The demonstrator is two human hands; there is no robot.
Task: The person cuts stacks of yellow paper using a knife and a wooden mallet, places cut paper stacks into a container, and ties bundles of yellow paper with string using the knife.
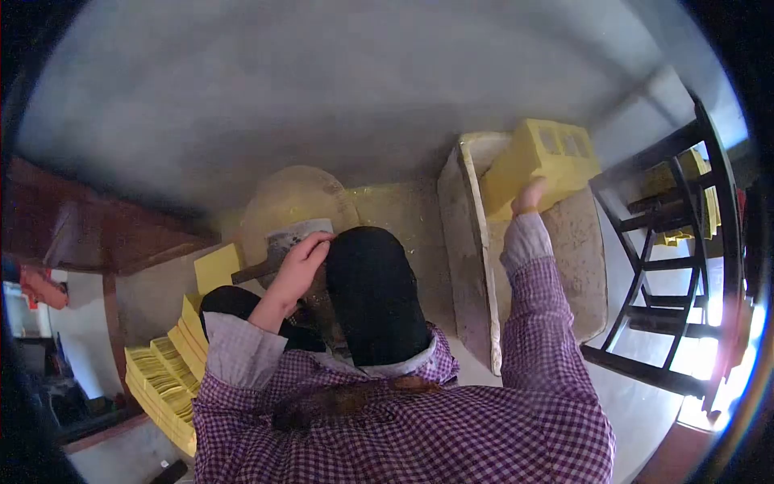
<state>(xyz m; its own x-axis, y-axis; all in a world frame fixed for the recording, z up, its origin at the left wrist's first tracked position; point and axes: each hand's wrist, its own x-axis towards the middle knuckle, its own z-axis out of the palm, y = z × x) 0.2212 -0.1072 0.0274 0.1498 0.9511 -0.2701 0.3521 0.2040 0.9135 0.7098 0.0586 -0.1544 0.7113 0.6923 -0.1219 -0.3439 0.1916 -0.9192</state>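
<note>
My left hand [300, 270] rests against my black-covered knee [375, 294], its fingers loosely bent and nothing visible in them. Just behind it, a cleaver [300, 230] with a dark handle lies on a round wooden block [310, 189]. On the right, my right hand [530, 196] grips the near edge of a yellow stack [512, 169], its fingers partly hidden and blurred. That stack has rectangular openings in its top end and sits tilted in a worn, pale trough [468, 242].
Bundles of yellow paper [165, 363] stand at the lower left, near a reddish wooden panel [89, 226]. A dark wooden rack [673, 262] with yellow sheets behind it is at the right. Yellow scraps lie on the floor [403, 214] by the block.
</note>
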